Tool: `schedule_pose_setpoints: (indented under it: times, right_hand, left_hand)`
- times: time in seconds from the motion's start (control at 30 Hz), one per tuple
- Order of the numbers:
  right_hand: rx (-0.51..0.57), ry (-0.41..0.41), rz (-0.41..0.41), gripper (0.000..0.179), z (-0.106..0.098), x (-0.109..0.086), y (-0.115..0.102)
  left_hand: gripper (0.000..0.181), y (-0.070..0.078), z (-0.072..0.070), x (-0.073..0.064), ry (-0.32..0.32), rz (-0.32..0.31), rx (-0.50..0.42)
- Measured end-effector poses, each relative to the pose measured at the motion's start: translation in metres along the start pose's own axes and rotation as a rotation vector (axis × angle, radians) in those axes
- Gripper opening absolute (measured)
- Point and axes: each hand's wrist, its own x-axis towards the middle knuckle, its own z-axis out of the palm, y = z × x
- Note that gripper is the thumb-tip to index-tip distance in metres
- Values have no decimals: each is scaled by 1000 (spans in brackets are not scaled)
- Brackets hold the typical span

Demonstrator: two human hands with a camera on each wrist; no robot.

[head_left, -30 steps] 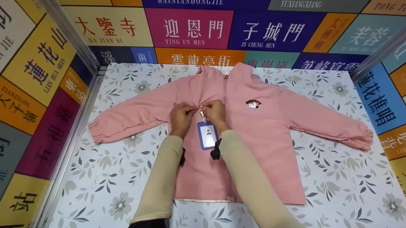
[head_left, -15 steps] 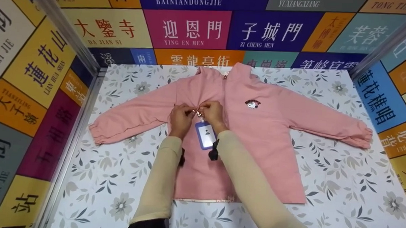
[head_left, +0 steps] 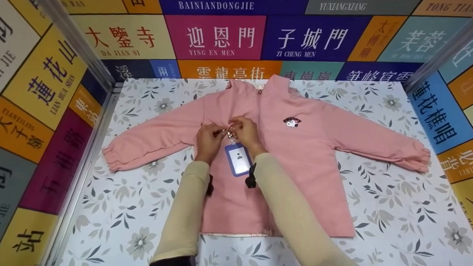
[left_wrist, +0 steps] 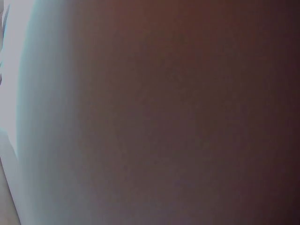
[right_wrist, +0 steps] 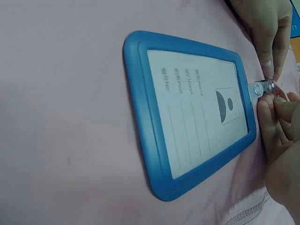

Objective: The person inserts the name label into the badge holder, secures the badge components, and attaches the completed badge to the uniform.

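Observation:
A pink jacket (head_left: 297, 182) with a small cartoon emblem lies spread flat, its sleeves out to both sides. On its chest rests an ID badge holder (head_left: 237, 160) with a blue frame and a white card. At the badge's top is a metal clip (right_wrist: 267, 86) on a clear strap. My left hand (head_left: 209, 138) pinches the clip between thumb and fingertip. Beside it, my right hand (head_left: 247, 132) pinches a small raised fold of the jacket, fingertips right at the clip. The jaws of the clip are mostly hidden by fingers. Only a dark blur fills the left wrist view.
The jacket lies on a table (head_left: 119, 207) with a leaf-and-flower cover. Panels with Chinese lettering (head_left: 216, 36) stand behind and at both sides, joined by metal posts (head_left: 82, 33). A black wrist strap (head_left: 251, 177) shows at my right cuff.
The badge and its clip have shifted slightly left, and the clip has turned a little between my fingers. Both hands stay close together at the same spot on the jacket.

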Motion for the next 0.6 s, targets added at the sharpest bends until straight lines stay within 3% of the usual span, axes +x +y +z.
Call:
schedule_pose_setpoints:
  times: [0.27,0.6]
  right_hand:
    - [47,-33,51,31,-3,0,-1]
    - [23,-54,41,22,-5,0,0]
  left_hand:
    - [16,0,1,0,-8,-26,-8]
    - [13,3,-1,0,14,-65,-72]
